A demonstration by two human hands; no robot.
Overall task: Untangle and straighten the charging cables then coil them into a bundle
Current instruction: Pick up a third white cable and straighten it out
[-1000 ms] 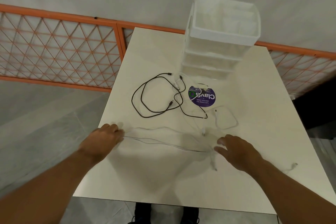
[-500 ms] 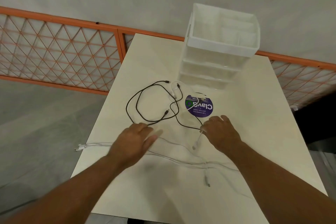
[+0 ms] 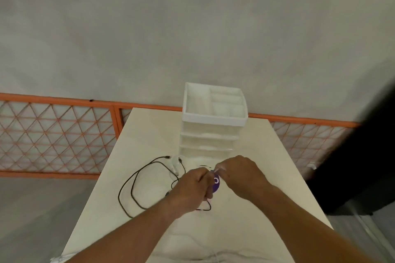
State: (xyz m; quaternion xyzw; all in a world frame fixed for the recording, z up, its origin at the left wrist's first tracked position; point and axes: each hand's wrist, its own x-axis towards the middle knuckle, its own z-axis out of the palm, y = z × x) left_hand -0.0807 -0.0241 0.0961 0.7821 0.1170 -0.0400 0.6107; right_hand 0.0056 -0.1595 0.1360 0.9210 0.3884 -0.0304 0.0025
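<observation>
- Pinched-together tips of the right hand's (image 3: 239, 175) fingers (image 3: 221, 168), seemingly clamped on a pale strand of the white cable (image 3: 174, 170); too blurred for certainty.
- Curled fingers (image 3: 205, 177) on the left hand (image 3: 192, 188), knuckles up, just beside the right fingertips; impossible to tell whether closed on anything, the inner side being hidden.
- Directly beneath the two meeting hands, a round purple sticker (image 3: 215, 182) flat on the desk (image 3: 149, 134), partly covered by the left hand.
- Left of the hands, the black cable (image 3: 119, 197) in loose double loops on the desk, one run passing under the left hand and out again near the wrist, its far ends close to the white cable's clear loop.
- Nearer the body, more faint white strands across the desk's near part, with a pale plug-like end at the near-left corner.
- Behind the hands, a white drawer organiser (image 3: 213, 119) upright on the desk, open tray on top with compartments, translucent drawers below.
- Pale cream, matte desk surface, its far edge close to an orange lattice fence (image 3: 57, 134).
- Beyond the fence, a plain grey wall (image 3: 192, 28); grey floor (image 3: 42, 209) at left; a dark, blurred shape (image 3: 363, 166) along the right side.
</observation>
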